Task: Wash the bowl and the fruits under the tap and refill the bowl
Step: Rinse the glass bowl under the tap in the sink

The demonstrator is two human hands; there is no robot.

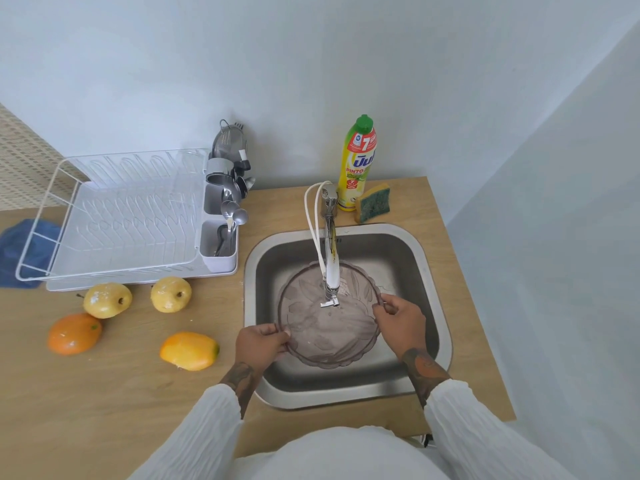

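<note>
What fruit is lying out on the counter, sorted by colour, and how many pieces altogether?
Yellow apples: 2
Orange fruit: 1
Yellow-orange mango: 1
Total: 4, all on the counter left of the sink; none in the bowl.

Two yellow apples (107, 300) (171, 294), one orange (74, 333), one mango (189, 350), one bowl (329, 320), one soap bottle (360, 164), one sponge (374, 202).
</note>
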